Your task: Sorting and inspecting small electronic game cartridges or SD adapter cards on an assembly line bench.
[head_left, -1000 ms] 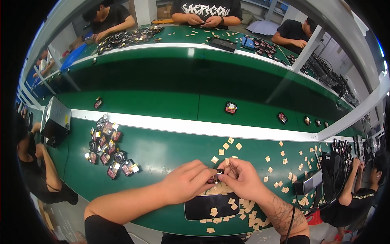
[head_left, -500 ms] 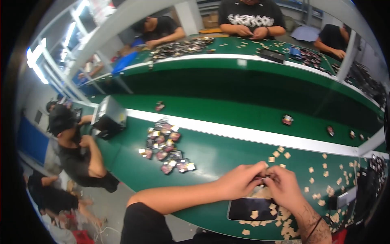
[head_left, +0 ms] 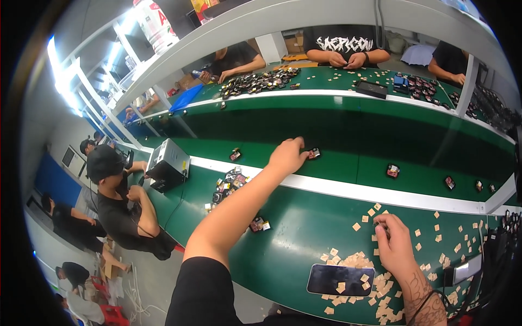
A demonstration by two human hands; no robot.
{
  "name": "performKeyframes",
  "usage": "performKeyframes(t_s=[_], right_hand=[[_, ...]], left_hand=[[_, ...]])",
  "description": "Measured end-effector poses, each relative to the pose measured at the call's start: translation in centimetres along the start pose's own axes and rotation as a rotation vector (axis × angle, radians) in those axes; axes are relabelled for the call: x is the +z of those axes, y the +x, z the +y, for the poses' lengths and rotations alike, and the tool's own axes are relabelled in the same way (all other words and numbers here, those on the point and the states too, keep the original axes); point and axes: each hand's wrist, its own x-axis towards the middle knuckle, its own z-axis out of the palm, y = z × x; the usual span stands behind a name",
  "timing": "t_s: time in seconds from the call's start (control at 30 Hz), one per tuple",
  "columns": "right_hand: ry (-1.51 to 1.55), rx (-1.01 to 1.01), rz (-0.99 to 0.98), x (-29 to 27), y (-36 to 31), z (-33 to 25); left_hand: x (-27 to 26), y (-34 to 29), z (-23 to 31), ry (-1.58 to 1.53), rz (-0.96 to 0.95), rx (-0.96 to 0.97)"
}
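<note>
My left hand (head_left: 288,156) reaches over the white rail onto the far green strip. Its fingers are apart, and the thumb is at the edge of a small black module (head_left: 314,153) with red and pale parts. Above the near tabletop my right hand (head_left: 393,242) is closed, fingertips against the thumb around something small and dark that I cannot make out. Small tan square pieces (head_left: 356,226) lie around it. A dark phone (head_left: 326,280) lies below and left of this hand, a few squares on its screen.
More black modules (head_left: 231,182) are piled left, partly behind my left arm; others (head_left: 392,170) sit along the strip. A metal-cased box (head_left: 168,163) stands at the table's left, beside a seated person (head_left: 117,190). Cables and a device (head_left: 467,269) lie right. People work across the bench.
My hands, together over the phone before, have parted. The left has moved up and away to the far strip, where a module now lies at its thumb. My right hand stays over the table.
</note>
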Motion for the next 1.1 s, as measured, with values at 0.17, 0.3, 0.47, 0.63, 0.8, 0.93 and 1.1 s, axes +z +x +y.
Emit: performKeyframes(t_s=[0.17, 0.3, 0.47, 0.63, 0.8, 0.93, 1.1], right_hand=[[-0.113, -0.118, -0.029, -0.5, 0.2, 0.6], [-0.077, -0.110, -0.040, -0.6, 0.6, -0.4], [-0.073, 0.061, -0.145, -1.0, 0.4, -0.7], [-0.112, -0.107, -0.060, -1.1, 0.6, -0.1], [-0.319, -0.145, -0.185, -1.1, -0.2, -1.4], [-0.454, -0.199, -0.206, -1.2, 0.2, -2.9], [-0.711, -0.191, -0.295, -1.2, -0.1, -2.8]], left_hand=[[-5.4, -2.3, -6.8, 0.280, -0.027, -0.284], [-9.0, -6.7, -15.5, 0.423, -0.007, -0.529], [-9.0, -6.1, -15.2, 0.059, -0.043, -0.372], [-8.6, -6.1, -5.4, -0.126, -0.054, -0.101], [-5.4, -10.6, 12.2, -0.474, -0.415, 0.252], [-4.2, -12.9, 16.5, -0.535, -0.407, 0.386], [-2.8, -13.8, 16.9, -0.591, -0.367, 0.430]])
